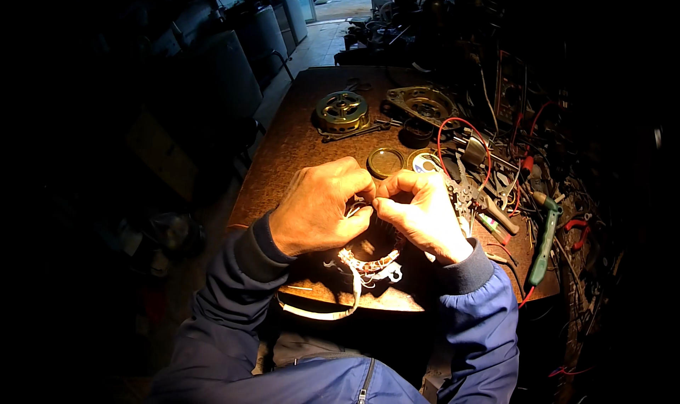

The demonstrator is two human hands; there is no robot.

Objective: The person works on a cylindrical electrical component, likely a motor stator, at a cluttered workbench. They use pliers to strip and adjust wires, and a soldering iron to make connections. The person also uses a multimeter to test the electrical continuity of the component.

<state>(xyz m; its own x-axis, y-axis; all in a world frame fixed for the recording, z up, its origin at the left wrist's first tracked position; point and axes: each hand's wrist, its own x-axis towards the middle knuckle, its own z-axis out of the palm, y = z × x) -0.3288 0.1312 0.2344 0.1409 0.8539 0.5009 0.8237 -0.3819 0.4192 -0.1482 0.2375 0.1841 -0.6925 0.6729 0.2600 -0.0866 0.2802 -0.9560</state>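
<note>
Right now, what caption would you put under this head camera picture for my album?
Left hand and right hand pinch thin wires over a wound motor coil on a cluttered brown workbench.

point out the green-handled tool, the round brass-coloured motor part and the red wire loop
green-handled tool [545,242], head view, middle of its green handle
round brass-coloured motor part [341,111], head view, centre of its top face
red wire loop [464,121], head view, top of the arc
</note>
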